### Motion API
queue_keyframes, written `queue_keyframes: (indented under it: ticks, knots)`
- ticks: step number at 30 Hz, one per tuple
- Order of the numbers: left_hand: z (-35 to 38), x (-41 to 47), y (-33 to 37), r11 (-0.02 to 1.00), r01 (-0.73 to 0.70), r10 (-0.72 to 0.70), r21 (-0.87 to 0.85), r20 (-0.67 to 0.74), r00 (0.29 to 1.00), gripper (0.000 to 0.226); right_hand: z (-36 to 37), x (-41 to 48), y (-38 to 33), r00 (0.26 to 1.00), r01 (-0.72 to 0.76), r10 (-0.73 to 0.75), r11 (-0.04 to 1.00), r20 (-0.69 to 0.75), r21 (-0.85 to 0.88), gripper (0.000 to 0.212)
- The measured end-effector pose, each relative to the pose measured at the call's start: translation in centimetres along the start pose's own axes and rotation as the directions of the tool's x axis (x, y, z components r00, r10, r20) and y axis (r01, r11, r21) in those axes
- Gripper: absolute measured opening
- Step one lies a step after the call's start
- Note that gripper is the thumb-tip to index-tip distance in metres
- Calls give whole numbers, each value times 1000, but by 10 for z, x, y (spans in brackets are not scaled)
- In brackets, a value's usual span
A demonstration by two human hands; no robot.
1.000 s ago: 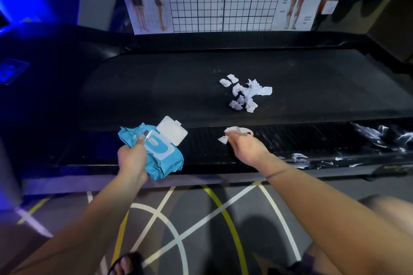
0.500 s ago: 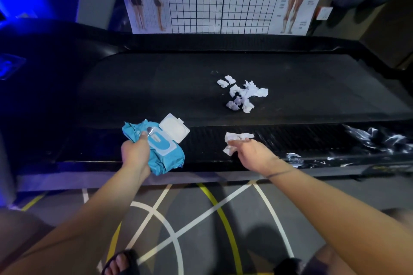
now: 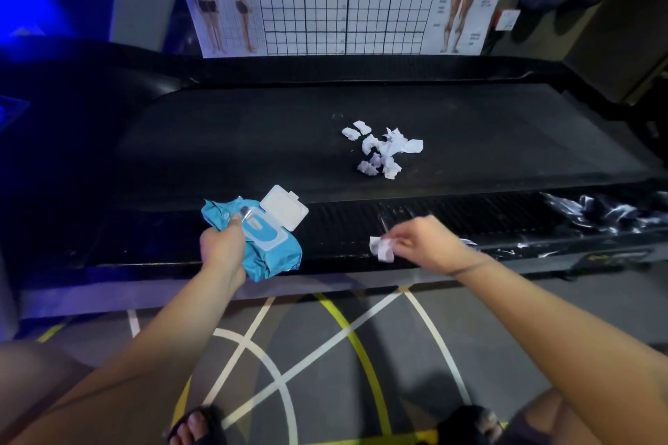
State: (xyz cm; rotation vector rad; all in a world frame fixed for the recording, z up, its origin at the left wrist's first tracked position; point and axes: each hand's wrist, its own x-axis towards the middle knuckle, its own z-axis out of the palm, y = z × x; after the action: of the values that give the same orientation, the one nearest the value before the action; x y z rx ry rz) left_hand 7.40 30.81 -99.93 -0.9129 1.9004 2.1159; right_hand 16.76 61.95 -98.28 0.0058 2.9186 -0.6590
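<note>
Pinching a crumpled wipe (image 3: 382,248) in our right hand (image 3: 421,246), we are eyeing the scrap pile (image 3: 383,152) at eleven o'clock; our left hand (image 3: 222,246) is gripping the pack (image 3: 274,255).

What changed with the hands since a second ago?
The right hand drew the crumpled white wipe back toward the near edge of the treadmill, pinching it in its fingertips. The left hand holds the blue wipes pack as before, lid open; the torn paper pile stayed put.
</note>
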Motion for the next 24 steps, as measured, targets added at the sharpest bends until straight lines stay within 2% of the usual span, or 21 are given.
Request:
queue_keyframes:
  ticks: [2, 4, 7, 9, 11, 14, 16, 20, 22, 24]
  knots:
    - [1, 0, 1, 1000, 9, -9, 11, 5, 1000, 19, -19, 5, 1, 985, -88, 112, 980, -132, 179, 16]
    - [2, -1, 1, 1000, 18, -18, 25, 11, 1000, 24, -32, 16, 5, 924, -155, 253, 934, -288, 322, 15]
    - [3, -2, 0, 999, 18, -18, 40, 6, 1000, 29, -34, 34, 10, 835, -201, 370, 894, -408, 401, 21]
    - [3, -3, 0, 999, 23, -23, 41, -2, 1000, 32, -26, 42, 8, 841, -197, 349, 909, -415, 366, 23]
    - [2, -2, -1, 999, 32, -32, 27, -4, 999, 35, -11, 49, 11, 895, -182, 263, 952, -359, 245, 26]
    - [1, -3, 0, 999, 32, -31, 16, -4, 999, 32, 21, 54, 22, 982, -158, 158, 987, -101, 6, 35]
    - [0, -2, 0, 1000, 30, -30, 5, -5, 1000, 33, 40, 56, 26, 990, -138, 140, 987, 20, -79, 44]
    - [-4, 4, 1, 999, 38, -37, 27, -12, 999, 36, 39, 63, 17, 973, -141, 181, 958, 144, -251, 63]
    - [-4, 5, 2, 999, 41, -40, 29, -11, 999, 37, 35, 65, 13, 971, -127, 178, 950, 161, -286, 64]
    - [-3, 4, 2, 999, 40, -40, 28, -6, 999, 37, 34, 64, 9, 978, -79, 134, 948, 158, -310, 57]
